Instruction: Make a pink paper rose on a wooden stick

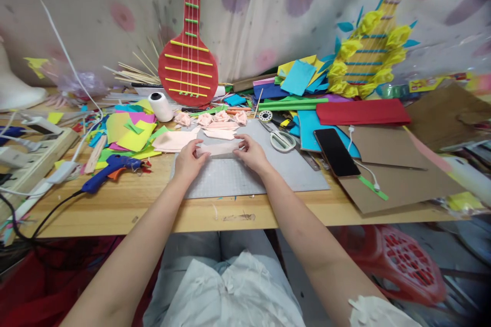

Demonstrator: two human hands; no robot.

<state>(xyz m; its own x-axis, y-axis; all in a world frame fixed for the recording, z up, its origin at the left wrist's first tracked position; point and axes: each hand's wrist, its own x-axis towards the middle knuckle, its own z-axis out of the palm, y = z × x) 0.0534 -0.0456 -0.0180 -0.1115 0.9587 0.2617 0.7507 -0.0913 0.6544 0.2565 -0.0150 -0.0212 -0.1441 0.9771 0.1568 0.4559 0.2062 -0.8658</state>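
My left hand (188,159) and my right hand (251,152) both pinch a pale pink strip of felt (219,148), one hand at each end, just above a grey cutting mat (245,173). The fingers of both hands are closed on the strip. Behind it lie more pale pink felt pieces (220,130) and several small pink felt roses (215,118).
Scissors (280,138) and a black phone (336,152) lie to the right, and a blue glue gun (111,168) to the left. A white thread spool (161,106), coloured felt scraps (130,133), brown cardboard (399,173) and two felt guitars (188,56) crowd the wooden table (126,209).
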